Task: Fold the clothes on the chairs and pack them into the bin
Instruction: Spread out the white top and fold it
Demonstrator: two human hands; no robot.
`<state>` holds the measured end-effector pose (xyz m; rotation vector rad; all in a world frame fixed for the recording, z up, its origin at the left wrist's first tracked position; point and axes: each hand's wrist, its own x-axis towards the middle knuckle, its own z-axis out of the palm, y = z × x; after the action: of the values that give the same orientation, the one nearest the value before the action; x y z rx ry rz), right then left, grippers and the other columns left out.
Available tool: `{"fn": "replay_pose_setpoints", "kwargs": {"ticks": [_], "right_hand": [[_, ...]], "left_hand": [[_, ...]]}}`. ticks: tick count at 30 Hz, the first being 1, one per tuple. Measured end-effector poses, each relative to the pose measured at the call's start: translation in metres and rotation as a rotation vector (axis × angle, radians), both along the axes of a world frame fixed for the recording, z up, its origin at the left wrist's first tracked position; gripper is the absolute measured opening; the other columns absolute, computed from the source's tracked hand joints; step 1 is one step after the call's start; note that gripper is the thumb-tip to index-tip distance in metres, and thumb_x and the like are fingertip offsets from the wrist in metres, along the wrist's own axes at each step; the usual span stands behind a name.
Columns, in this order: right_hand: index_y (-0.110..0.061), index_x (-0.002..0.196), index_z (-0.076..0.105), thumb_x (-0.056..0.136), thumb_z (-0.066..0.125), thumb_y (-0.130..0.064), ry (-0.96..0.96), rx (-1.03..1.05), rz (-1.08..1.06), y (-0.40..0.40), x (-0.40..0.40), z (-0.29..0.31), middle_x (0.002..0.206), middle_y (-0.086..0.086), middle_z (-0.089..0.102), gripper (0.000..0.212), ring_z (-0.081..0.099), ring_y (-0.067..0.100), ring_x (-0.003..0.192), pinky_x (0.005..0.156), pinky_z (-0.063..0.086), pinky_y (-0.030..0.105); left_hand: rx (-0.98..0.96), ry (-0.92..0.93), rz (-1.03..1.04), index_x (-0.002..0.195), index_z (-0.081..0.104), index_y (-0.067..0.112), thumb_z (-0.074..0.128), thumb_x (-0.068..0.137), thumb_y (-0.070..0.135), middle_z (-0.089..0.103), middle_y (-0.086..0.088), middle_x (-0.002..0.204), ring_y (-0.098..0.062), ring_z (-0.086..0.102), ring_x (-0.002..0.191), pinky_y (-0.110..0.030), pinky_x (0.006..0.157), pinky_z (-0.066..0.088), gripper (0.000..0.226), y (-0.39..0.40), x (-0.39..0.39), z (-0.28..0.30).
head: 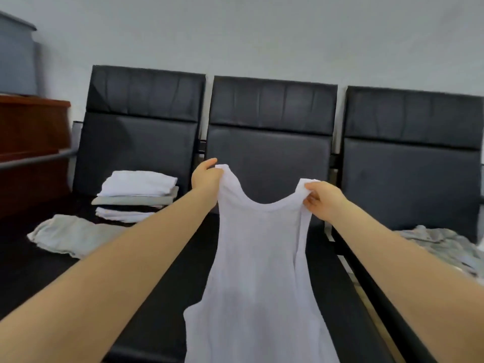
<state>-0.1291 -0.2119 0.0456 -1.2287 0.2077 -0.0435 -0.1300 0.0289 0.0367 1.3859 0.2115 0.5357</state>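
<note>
I see left hand (pixel 205 176) and right hand (pixel 323 201) each pinching a strap of the vest (pixel 258 271), fingers curled tight; vest hangs below them, before the middle chair (pixel 269 142).

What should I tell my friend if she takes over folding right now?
Left hand pinches one strap of the white tank top; right hand pinches the other. The top hangs spread over the middle chair.
Done: a folded stack sits on the left chair, with a pale folded piece in front of it.
Left: fold this top and the crumpled grey clothes on the right chair, then pack everything. No bin is in view.
</note>
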Motion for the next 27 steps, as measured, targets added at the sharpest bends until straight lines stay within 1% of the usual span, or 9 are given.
{"fn": "replay_pose_setpoints", "kwargs": {"ticks": [4,6,9,12,15,18,20,24,27], "right_hand": [[0.0,0.131,0.051,0.095,0.055,-0.005,0.135,-0.307,-0.026,0.011,0.039,-0.04,0.111,0.019,0.06,0.037,0.061,0.025,0.099,0.09,0.051,0.029],[0.003,0.125,0.053,0.095,0.054,-0.006,0.112,-0.502,-0.026,0.012,0.063,-0.058,0.1,0.019,0.065,0.031,0.065,0.027,0.09,0.082,0.054,0.031],[0.003,0.098,0.064,0.092,0.052,-0.003,0.032,-0.781,0.01,0.011,0.094,-0.086,0.067,0.01,0.058,0.014,0.054,0.02,0.058,0.059,0.047,0.029],[0.001,0.08,0.063,0.089,0.054,-0.005,0.065,-0.909,-0.068,0.014,0.138,-0.102,0.068,0.014,0.061,0.014,0.053,0.023,0.055,0.066,0.049,0.035],[0.003,0.101,0.064,0.09,0.06,-0.013,0.097,-0.852,-0.087,0.016,0.172,-0.118,0.078,0.015,0.065,0.019,0.059,0.022,0.061,0.066,0.051,0.032],[0.004,0.119,0.057,0.092,0.064,-0.018,0.183,-0.609,0.057,0.022,0.191,-0.145,0.099,0.018,0.07,0.036,0.069,0.028,0.087,0.07,0.057,0.032],[0.004,0.12,0.06,0.092,0.061,-0.019,0.2,-0.564,0.028,0.02,0.197,-0.165,0.116,0.022,0.067,0.037,0.067,0.032,0.102,0.085,0.057,0.038],[-0.006,0.081,0.067,0.092,0.058,-0.025,0.087,-0.577,-0.122,0.006,0.186,-0.183,0.077,0.009,0.069,0.024,0.066,0.025,0.081,0.093,0.053,0.041],[-0.012,0.077,0.066,0.094,0.057,-0.025,0.053,-0.592,-0.129,-0.002,0.163,-0.178,0.07,0.004,0.066,0.023,0.061,0.017,0.068,0.088,0.056,0.035]], "left_hand": [[0.015,0.089,0.031,0.129,0.057,0.02,0.051,0.092,0.002,0.053,-0.002,0.132,-0.014,0.049,0.098,-0.026,0.08,0.044,0.042,0.01,0.04,-0.055],[-0.002,0.109,0.034,0.128,0.058,0.019,0.051,0.092,0.0,0.053,-0.003,0.131,-0.012,0.05,0.094,-0.022,0.074,0.044,0.041,0.013,0.062,-0.074],[-0.013,0.129,0.036,0.128,0.057,0.017,0.052,0.091,-0.001,0.055,-0.005,0.131,-0.015,0.056,0.096,-0.02,0.074,0.046,0.042,0.016,0.093,-0.091],[-0.057,0.111,0.072,0.125,0.06,0.017,0.052,0.091,-0.001,0.061,-0.001,0.117,-0.008,0.059,0.083,-0.013,0.06,0.047,0.04,0.019,0.133,-0.1],[0.065,0.126,0.079,0.127,0.058,0.019,0.049,0.092,0.003,0.059,-0.001,0.124,-0.01,0.058,0.09,-0.01,0.064,0.044,0.039,0.021,0.166,-0.109],[0.251,0.261,0.007,0.136,0.048,0.018,0.051,0.093,0.01,0.053,-0.005,0.131,-0.02,0.056,0.107,-0.028,0.087,0.051,0.044,0.024,0.19,-0.138],[0.376,0.443,-0.095,0.14,0.042,0.012,0.054,0.092,0.014,0.052,-0.01,0.131,-0.027,0.056,0.113,-0.033,0.094,0.049,0.049,0.024,0.191,-0.16],[0.553,0.428,-0.069,0.141,0.04,0.009,0.051,0.091,0.015,0.05,-0.013,0.136,-0.029,0.053,0.119,-0.033,0.099,0.044,0.051,0.027,0.176,-0.18],[0.605,0.454,-0.049,0.136,0.044,0.006,0.049,0.092,0.019,0.054,-0.015,0.131,-0.032,0.056,0.116,-0.039,0.101,0.045,0.046,0.029,0.154,-0.172]]}}
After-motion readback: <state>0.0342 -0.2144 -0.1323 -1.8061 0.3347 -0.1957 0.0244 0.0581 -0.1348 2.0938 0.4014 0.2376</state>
